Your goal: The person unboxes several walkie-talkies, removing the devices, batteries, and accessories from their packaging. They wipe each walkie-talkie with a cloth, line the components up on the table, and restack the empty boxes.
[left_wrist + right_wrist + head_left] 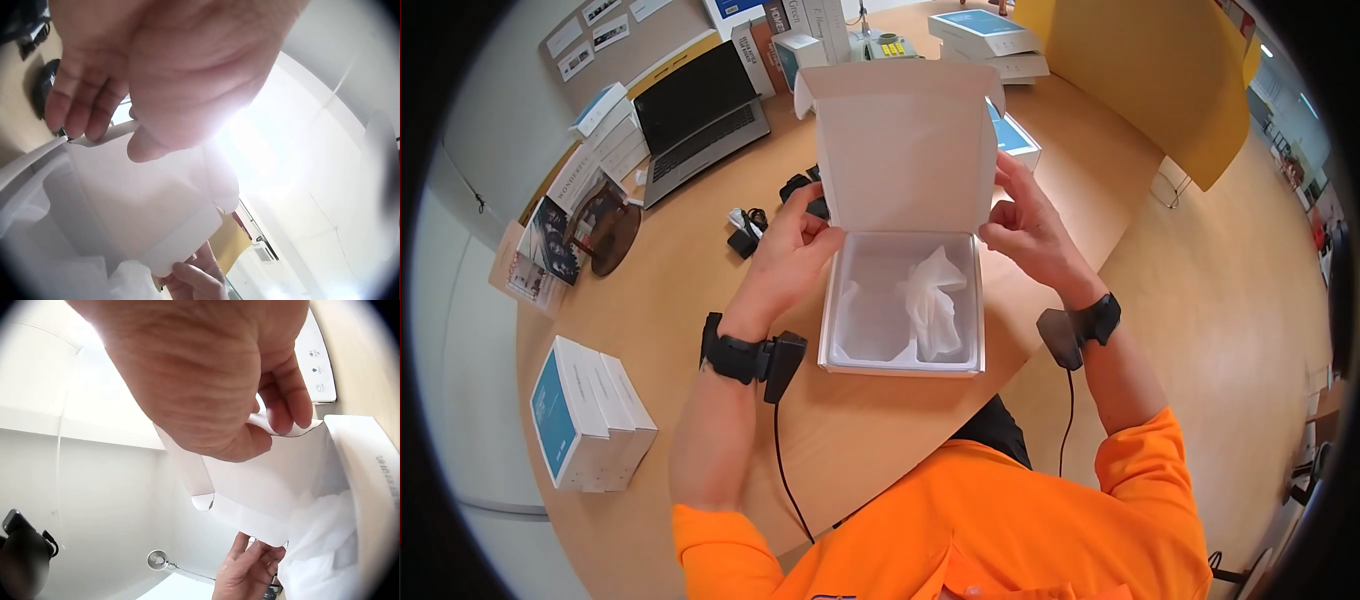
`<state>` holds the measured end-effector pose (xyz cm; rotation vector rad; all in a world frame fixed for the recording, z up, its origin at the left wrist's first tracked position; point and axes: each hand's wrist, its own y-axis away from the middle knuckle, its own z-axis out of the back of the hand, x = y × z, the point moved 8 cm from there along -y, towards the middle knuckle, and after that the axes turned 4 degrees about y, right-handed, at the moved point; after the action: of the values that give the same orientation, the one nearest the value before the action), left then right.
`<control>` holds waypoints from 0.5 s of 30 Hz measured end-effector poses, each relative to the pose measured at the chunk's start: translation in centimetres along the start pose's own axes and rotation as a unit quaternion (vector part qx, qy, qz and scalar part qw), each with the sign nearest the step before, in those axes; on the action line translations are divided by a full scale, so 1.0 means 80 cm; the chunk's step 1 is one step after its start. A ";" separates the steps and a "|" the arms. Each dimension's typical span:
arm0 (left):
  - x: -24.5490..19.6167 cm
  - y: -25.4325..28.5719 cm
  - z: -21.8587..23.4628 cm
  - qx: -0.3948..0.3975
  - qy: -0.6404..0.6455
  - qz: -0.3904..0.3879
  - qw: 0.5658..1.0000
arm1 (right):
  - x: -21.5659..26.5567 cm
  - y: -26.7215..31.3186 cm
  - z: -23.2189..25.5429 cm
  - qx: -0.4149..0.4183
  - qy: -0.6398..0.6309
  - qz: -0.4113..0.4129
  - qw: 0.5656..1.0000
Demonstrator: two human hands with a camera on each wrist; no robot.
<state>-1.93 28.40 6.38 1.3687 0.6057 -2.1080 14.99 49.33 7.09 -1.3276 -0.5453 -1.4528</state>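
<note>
Wearing orange, a person faces a table [880, 445] with a black camera strapped on each wrist. In front sits the white box [900, 370], on the table near its edge, open, lid [905, 150] standing upright along the far side. Pale tray [870, 285] inside; crumpled white wrap [935, 310] lies in the right part of it, can't tell if anything's inside. Left hand [785, 262] pinches the lid's left edge low down, thumb inside, fingers outside; right hand [1038, 232] does the same on the right edge, so both grips are narrow with just card between. Off to the left, well apart from the box, a stack [590, 425] of white boxes with a blue face. Past the left hand, a charger [745, 235] with cable, and a photo frame [605, 230] further left. Behind the lid on the right, a blue-topped carton [1015, 140], partly hidden. Further back: open laptop [700, 120], books [785, 35], more blue-topped boxes [988, 45], yellow panel [1150, 85] at the right.
</note>
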 end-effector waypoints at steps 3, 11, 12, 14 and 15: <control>0.008 0.007 0.004 -0.002 0.002 -0.004 1.000 | -0.004 0.000 -0.006 0.016 -0.004 0.016 1.000; 0.007 0.032 -0.003 0.027 -0.021 -0.058 0.998 | 0.000 0.027 -0.022 0.054 0.181 0.066 0.980; 0.001 0.039 -0.005 0.040 -0.024 -0.081 0.996 | 0.006 0.030 -0.023 0.053 0.182 0.107 0.976; -0.004 0.047 -0.002 0.044 -0.129 -0.173 0.975 | 0.009 0.036 -0.022 0.072 0.209 0.081 0.972; 0.003 0.052 -0.001 0.056 -0.086 -0.147 0.984 | 0.014 0.042 -0.021 0.070 0.196 0.065 0.976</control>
<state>0.84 25.30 5.84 1.1982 0.6587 -2.4991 17.42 46.26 6.60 -0.9150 -0.2897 -1.4890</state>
